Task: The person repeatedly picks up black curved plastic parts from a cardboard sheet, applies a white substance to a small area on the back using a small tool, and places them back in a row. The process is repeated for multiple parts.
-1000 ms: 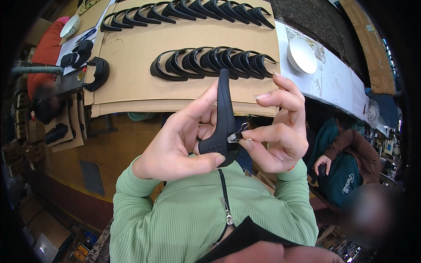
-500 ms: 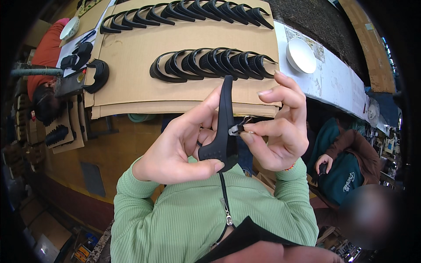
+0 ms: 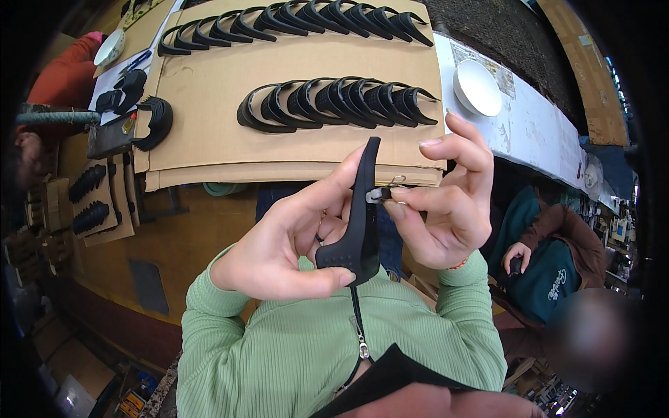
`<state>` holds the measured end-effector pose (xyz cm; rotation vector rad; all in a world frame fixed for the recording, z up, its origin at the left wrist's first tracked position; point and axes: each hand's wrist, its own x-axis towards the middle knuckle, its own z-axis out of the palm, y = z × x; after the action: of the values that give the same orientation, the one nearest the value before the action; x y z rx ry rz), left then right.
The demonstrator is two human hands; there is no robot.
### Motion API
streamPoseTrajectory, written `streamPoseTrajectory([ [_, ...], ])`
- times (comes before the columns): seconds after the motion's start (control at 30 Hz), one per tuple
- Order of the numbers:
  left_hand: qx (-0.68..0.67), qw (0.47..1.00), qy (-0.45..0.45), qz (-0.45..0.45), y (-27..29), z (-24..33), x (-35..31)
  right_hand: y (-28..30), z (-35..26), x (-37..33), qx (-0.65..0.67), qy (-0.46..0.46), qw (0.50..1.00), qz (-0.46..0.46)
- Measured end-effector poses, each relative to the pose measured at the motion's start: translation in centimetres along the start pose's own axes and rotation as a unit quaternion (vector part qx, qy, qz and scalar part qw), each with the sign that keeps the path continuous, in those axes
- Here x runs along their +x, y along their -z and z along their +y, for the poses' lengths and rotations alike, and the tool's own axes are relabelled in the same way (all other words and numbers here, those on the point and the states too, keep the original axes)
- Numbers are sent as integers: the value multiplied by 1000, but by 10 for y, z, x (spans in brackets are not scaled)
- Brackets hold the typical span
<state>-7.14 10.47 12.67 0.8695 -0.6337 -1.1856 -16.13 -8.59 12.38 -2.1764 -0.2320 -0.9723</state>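
Observation:
My left hand is closed around a curved black plastic piece, thumb on its wide dotted lower end and fingers behind it. The piece stands nearly upright, with its narrow tip up and leaning slightly right. At its inner side, my right hand pinches a small black fitting with a thin wire loop between thumb and forefinger; the other fingers are raised. A whitish translucent bit shows where the fitting meets the black piece. Whether it sits in a slot, I cannot tell.
Two rows of black curved pieces lie on a cardboard-topped table. To the right is a white bowl. A black comb-like part lies at left. A co-worker in a dark green top sits at right; another person's red sleeve shows at left.
The black piece and my left hand have come slightly lower, and the tip leans more to the right. My right hand keeps its pinch. The person at the far left has shifted left.

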Motion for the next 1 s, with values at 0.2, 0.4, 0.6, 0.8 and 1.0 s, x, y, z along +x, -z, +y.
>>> streamPoseTrajectory([
  [0.2,3,1000,5,-20,0,1,2,-1,2,0,-27,13,999,18],
  [0.4,-22,999,16,-22,-3,0,1,2,1,-1,-51,4,999,0],
  [0.6,-15,999,36,-34,0,-2,-3,2,0,0,-75,2,997,12],
  [0.8,18,998,48,-42,4,-4,-4,2,1,3,-97,8,994,38],
  [1.0,49,996,50,-49,7,-3,-6,0,11,2,62,-121,987,83],
])
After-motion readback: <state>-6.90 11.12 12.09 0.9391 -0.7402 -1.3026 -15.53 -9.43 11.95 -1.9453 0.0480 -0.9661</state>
